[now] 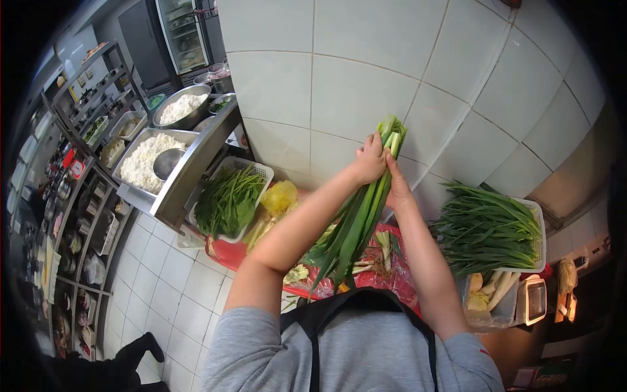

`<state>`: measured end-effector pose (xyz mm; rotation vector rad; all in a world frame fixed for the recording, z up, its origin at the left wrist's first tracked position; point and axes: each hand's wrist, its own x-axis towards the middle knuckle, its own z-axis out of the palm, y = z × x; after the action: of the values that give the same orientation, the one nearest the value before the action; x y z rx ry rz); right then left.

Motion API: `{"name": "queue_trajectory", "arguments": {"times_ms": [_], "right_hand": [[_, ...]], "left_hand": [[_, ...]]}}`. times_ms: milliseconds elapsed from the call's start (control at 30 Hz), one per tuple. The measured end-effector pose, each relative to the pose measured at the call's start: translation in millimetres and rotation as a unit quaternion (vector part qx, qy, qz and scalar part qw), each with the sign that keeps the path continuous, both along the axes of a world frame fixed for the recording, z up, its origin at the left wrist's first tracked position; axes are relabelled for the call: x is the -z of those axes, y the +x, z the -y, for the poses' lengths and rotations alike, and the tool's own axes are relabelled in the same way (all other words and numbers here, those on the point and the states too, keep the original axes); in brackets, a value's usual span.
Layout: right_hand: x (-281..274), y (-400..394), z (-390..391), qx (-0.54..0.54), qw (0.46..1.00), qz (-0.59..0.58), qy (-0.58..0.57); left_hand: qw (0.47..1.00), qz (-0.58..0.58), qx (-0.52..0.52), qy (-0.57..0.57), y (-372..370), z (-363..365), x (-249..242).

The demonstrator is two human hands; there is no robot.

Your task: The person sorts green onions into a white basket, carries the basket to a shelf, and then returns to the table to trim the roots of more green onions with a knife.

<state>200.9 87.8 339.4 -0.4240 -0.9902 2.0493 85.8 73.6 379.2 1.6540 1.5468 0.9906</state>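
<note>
A bunch of leeks (366,219) is held up in front of me, pale stalk ends at the top and long dark green leaves hanging down. My left hand (371,160) is wrapped round the stalks from the left. Just below it, my right hand (397,184) grips the same bunch from the right, its fingers partly hidden behind the stalks. Beneath the leaves lies a red surface (403,277) with loose roots, trimmings and clear plastic on it.
A white basket of leafy greens (228,199) sits left, near a yellow bag (279,197). Metal pans of white crumbly food (149,160) stand on a counter. To the right is a basket of long green leaves (486,225). A tiled wall (366,72) rises close ahead.
</note>
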Motion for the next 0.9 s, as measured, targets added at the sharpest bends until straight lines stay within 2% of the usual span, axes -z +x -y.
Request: {"name": "queue_trajectory", "arguments": {"times_ms": [33, 67, 100, 200, 300, 400, 500, 600, 700, 800, 900], "right_hand": [[-6, -4, 3, 0.005, 1.0, -0.006, 0.012], [24, 3, -20, 0.005, 1.0, -0.004, 0.021], [23, 5, -21, 0.011, 1.0, 0.007, 0.02], [26, 5, -19, 0.021, 1.0, 0.01, 0.01], [21, -3, -15, 0.026, 0.999, -0.02, 0.019], [0, -5, 0, 0.072, 0.996, -0.011, 0.044], [7, 4, -20, 0.119, 0.992, -0.015, 0.023], [6, 18, -35, 0.158, 0.986, -0.047, -0.014], [-5, 34, -33, 0.189, 0.98, -0.061, -0.022], [-6, 47, -36, 0.198, 0.977, -0.075, -0.012], [-7, 61, -41, 0.224, 0.972, -0.067, 0.009]], "left_hand": [[0.998, 0.045, 0.048, 0.013, -3, -1, 2], [0.991, 0.09, 0.096, 0.027, -9, -3, 6], [0.98, 0.134, 0.143, 0.04, -15, 0, 4], [0.96, 0.178, 0.213, -0.024, -25, 11, -3], [0.981, -0.043, 0.183, 0.049, -27, 7, 5], [0.97, -0.216, 0.098, 0.048, -24, 35, -9], [0.963, -0.046, 0.081, 0.252, -26, 40, 19], [0.951, -0.021, 0.032, 0.306, -36, 68, 34], [0.964, -0.014, 0.016, 0.264, -48, 97, 53], [0.968, -0.004, -0.022, 0.251, -63, 104, 94], [0.987, 0.039, 0.018, 0.155, -91, 112, 137]]}}
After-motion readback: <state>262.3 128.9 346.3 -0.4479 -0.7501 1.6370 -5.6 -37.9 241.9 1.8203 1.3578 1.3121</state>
